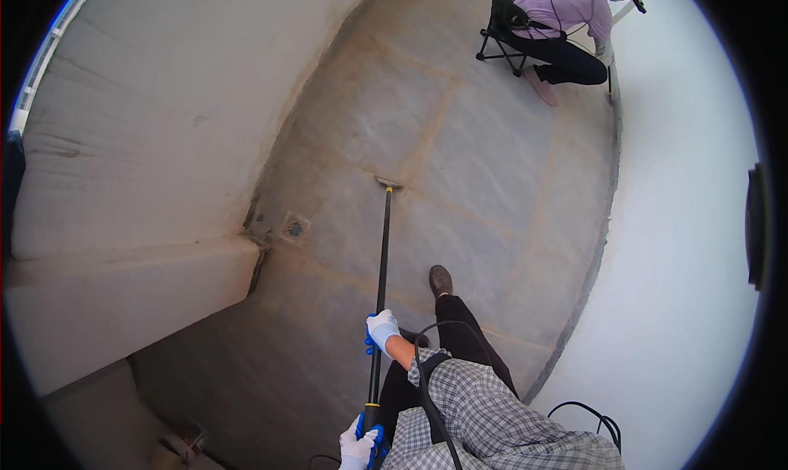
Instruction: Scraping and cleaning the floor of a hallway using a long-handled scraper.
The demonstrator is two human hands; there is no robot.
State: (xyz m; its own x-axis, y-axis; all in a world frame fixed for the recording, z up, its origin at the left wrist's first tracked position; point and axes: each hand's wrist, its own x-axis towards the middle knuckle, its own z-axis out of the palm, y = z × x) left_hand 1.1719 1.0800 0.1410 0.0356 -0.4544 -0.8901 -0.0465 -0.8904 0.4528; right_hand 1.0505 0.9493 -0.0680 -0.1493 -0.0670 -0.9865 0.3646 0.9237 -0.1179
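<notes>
A floor scraper with a long black pole (384, 248) runs up the picture from my hands, yellow bands on it. Its wide, flat head (388, 183) rests on the grey concrete floor (486, 162). My right hand (381, 333), in a white and blue coated glove, is closed around the middle of the pole. Lower down, my left hand (361, 442) wears a matching glove and grips the thicker grip near the bottom edge of the picture; the pole's end is hidden.
At the top right another person (554, 33) sits on a folding stool (506, 54), reaching to the foot of the white wall (671, 224). A floor drain (295, 228) lies left of the scraper. A wall ledge (135, 297) juts in at the left. Black cable (425, 371) loops beside me.
</notes>
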